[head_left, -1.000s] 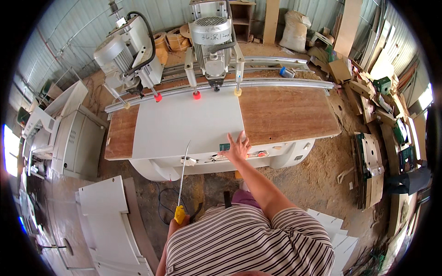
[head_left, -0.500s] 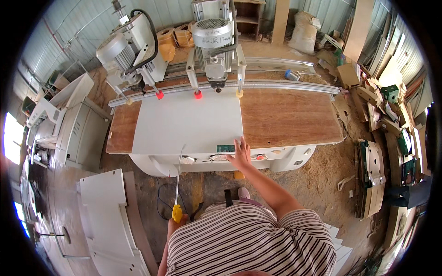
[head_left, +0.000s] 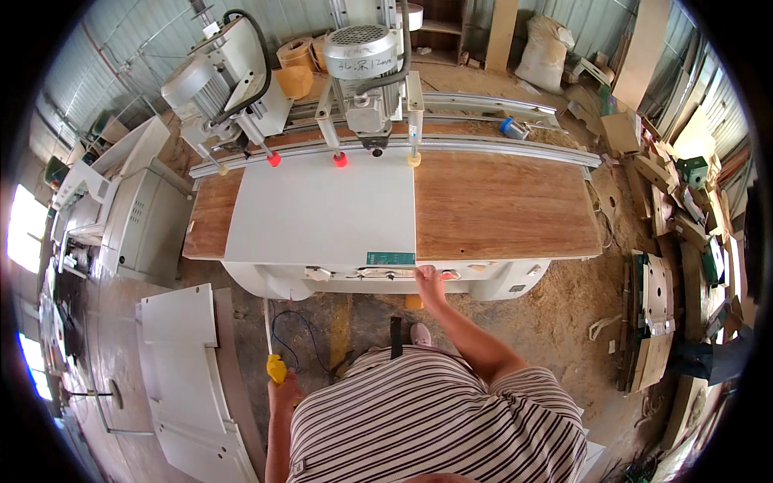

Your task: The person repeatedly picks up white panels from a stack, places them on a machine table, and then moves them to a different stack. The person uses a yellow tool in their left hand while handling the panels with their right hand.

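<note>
My left hand (head_left: 283, 392), low at the left, is closed around the yellow handle of an air blow gun (head_left: 276, 369). Its long thin metal tube points forward toward the drilling machine's base. My right hand (head_left: 429, 283) is at the machine's front control strip (head_left: 389, 274), beside a red button (head_left: 448, 275); its fingers are small and partly hidden, so I cannot tell their grip. A white panel (head_left: 322, 205) lies flat on the brown table (head_left: 507, 205), under the drill heads. A green label (head_left: 390, 258) is at the panel's near right corner.
Two drill motors (head_left: 362, 52) (head_left: 196, 84) stand over the table behind a metal rail (head_left: 515, 150). White boards (head_left: 181, 362) lie at my left. Stacked boards (head_left: 651, 310) and scrap wood (head_left: 684, 193) crowd the right. A blue hose (head_left: 310, 326) loops on the floor.
My left hand has swung the blow gun left and down, so its tube no longer reaches over the white panel. My right hand has left the panel's near corner for the control strip.
</note>
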Motion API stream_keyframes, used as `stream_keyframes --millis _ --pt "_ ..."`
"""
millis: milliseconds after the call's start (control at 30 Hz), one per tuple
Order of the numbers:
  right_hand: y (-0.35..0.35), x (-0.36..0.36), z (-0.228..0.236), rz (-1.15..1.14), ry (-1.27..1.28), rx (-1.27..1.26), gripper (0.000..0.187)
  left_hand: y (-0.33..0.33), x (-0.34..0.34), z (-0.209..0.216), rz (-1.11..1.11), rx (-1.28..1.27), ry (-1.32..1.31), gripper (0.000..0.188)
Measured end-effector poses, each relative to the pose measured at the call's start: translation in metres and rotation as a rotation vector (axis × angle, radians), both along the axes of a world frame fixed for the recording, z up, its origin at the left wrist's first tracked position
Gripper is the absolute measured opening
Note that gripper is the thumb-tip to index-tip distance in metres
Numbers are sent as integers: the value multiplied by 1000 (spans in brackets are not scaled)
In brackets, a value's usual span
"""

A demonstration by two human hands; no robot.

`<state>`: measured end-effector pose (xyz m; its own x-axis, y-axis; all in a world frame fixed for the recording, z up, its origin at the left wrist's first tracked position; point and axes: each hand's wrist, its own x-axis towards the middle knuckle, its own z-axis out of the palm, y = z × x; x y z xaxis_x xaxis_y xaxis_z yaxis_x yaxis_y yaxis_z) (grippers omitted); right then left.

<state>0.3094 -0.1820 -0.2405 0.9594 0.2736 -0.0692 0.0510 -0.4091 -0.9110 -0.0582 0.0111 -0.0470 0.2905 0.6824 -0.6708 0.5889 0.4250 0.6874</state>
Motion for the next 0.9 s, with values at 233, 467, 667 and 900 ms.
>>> stream_keyframes --millis 233,467,667,900 --pt "3 26 -51 -40 361 272 33 -28 74 55 -769 87 265 17" --pt "30 26 8 -10 828 454 29 -7 41 -33 -155 44 -141 12" --pt "13 48 5 63 1124 508 26 -26 95 -74 -116 119 -178 26" --pt "19 48 11 131 1144 349 31 -48 176 -115 254 -210 -450 33"
